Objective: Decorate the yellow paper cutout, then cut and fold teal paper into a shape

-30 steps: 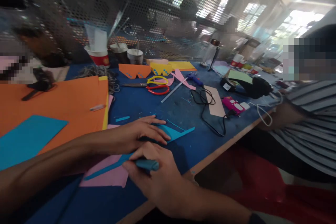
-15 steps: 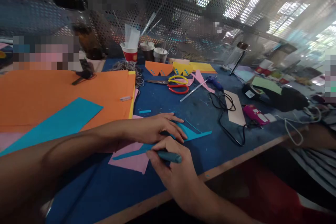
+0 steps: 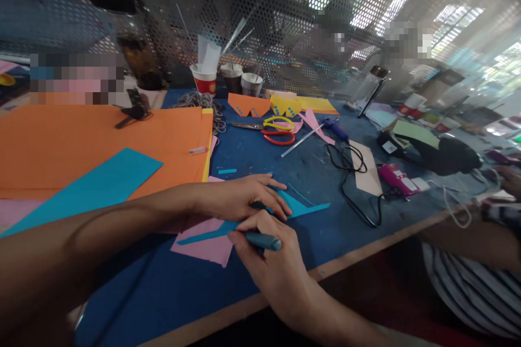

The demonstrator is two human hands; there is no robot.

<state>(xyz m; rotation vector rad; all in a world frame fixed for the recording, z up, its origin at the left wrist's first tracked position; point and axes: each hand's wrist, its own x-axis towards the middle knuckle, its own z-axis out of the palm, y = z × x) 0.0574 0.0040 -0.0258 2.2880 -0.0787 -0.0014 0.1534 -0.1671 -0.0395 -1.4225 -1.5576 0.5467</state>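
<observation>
My left hand [image 3: 244,198] lies palm down on a cut piece of blue paper [image 3: 302,207], fingers spread over it, holding nothing in a grip. A dark blue bit shows between its fingers; I cannot make out what it is. Just in front of it, my right hand [image 3: 277,255] is closed round a teal pen-shaped tool [image 3: 264,241]; its tip is hidden by the hands. A narrow blue strip end [image 3: 199,237] sticks out at the left, over a pink sheet [image 3: 211,252]. Behind the fingers is a thin curled blue sliver [image 3: 300,194].
Orange sheets [image 3: 171,135] and a long blue sheet [image 3: 93,190] lie left. Scissors with yellow and red handles [image 3: 278,130], a glue gun [image 3: 337,128] and its black cord [image 3: 354,206] lie beyond my hands. Paper cups [image 3: 204,82] stand at the back. Another person's striped garment [image 3: 451,293] is at right.
The view has shifted slightly. Both hands keep nearly the same place on the blue paper. More of the person at the right shows now.
</observation>
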